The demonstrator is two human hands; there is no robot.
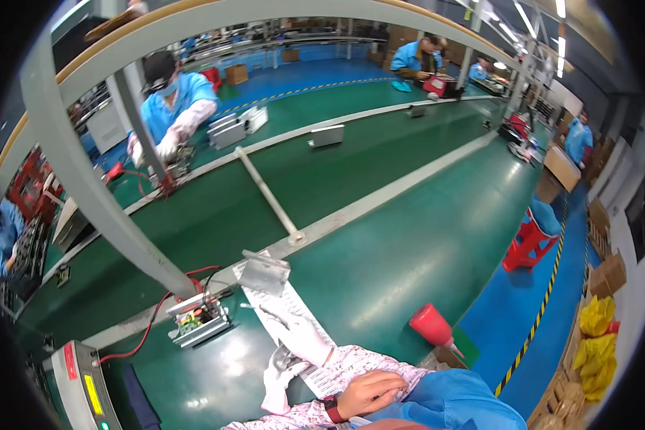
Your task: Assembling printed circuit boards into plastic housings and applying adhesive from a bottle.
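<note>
My left hand (371, 393) is bare, with a dark red-banded watch at the wrist. It lies across my right forearm, its fingers closed over the pink floral sleeve (390, 362). A white glove covers my right hand (301, 337), whose fingers stretch over a printed paper strip (297, 304). Against that hand is a dark grey piece (282, 356), partly hidden. Below it shows another white glove (276, 390) with a pinkish cuff; whether it is worn cannot be told. Beyond my right fingertips stands a silver metal housing (265, 274) at the strip's far end.
Left lies an open metal case with a circuit board (199, 319), red cable attached. A meter with a yellow display (86, 387) stands far left. A red squeeze bottle (431, 326) lies right. A grey post (100, 193) rises beyond; a person (175, 104) works across the line.
</note>
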